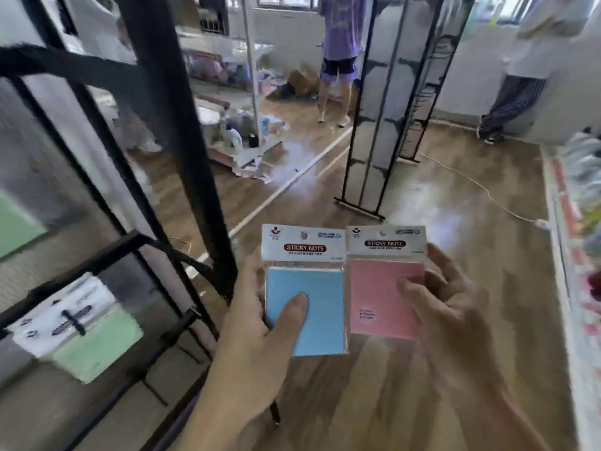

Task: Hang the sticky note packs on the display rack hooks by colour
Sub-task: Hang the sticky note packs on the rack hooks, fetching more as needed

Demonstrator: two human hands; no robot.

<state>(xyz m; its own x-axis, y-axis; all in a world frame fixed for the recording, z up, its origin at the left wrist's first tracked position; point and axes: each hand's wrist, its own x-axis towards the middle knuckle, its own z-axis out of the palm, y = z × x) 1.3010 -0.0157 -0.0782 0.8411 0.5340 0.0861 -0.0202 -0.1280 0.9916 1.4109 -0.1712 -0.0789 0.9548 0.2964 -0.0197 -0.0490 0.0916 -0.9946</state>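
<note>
Blue pack (320,288): your left hand (257,323) is pinching it, right hand (445,314) pinching pink pack (374,288); be leaving tops free for hanging.

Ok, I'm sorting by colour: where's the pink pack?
Head view, right of centre: the pink pack is pinched in the right hand, beside the blue pack.

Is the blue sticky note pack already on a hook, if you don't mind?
Not yet: the left hand grips the blue pack, no hook through its header.
</note>
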